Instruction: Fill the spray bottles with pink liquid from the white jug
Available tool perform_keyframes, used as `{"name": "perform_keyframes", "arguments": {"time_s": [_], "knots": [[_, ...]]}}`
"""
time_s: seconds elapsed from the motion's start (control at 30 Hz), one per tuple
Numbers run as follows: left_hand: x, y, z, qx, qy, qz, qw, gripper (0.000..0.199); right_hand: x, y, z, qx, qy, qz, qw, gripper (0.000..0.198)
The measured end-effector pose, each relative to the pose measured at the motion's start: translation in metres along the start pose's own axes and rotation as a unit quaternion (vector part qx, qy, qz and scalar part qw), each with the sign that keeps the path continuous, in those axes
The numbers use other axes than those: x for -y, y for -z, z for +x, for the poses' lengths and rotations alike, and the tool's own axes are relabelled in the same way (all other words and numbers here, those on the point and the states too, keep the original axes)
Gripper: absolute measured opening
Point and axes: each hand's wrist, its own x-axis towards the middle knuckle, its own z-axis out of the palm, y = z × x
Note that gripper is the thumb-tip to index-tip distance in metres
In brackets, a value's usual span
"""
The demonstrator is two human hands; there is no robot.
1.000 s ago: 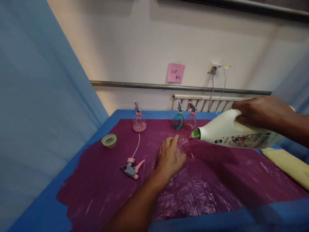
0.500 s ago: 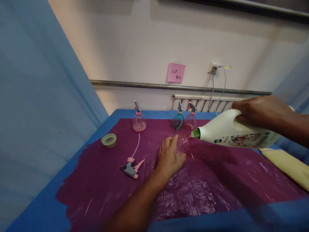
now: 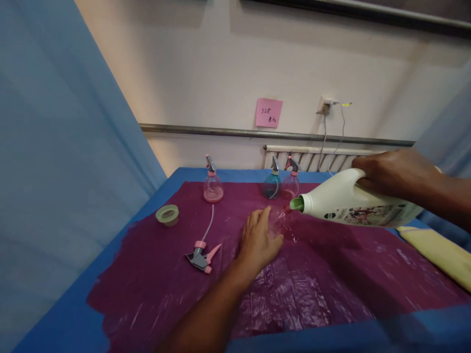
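Note:
My right hand (image 3: 397,171) is closed round the handle of a cream detergent jug (image 3: 331,198), tilted with its green spout low on the left. Just below the spout, a clear spray bottle body (image 3: 276,219) without its top is gripped by my left hand (image 3: 258,240), which hides much of it. Whether liquid runs from the spout is hard to make out. Left of that hand lies a grey and pink spray head (image 3: 199,257) with its tube pointing away. Farther left sits a pale green cap (image 3: 167,215).
A pink spray bottle (image 3: 213,189), a teal one (image 3: 272,187) and another pink one (image 3: 290,184) stand along the back of the purple plastic sheet (image 3: 158,284). A folded yellow cloth (image 3: 437,252) lies at right. Blue curtains (image 3: 73,147) hang on both sides.
Both hands, the jug and the bottle keep nearly the same positions. The jug's mouth has shifted very slightly left.

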Motion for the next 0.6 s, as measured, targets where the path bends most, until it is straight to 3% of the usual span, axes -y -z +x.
{"name": "perform_keyframes", "arguments": {"time_s": [0.6], "knots": [[-0.0003, -0.0002, -0.0010, -0.009, 0.002, -0.014, 1.000, 0.083, 0.0046, 0.0027, -0.0034, -0.009, -0.003, 0.015, 1.000, 0.026]]}}
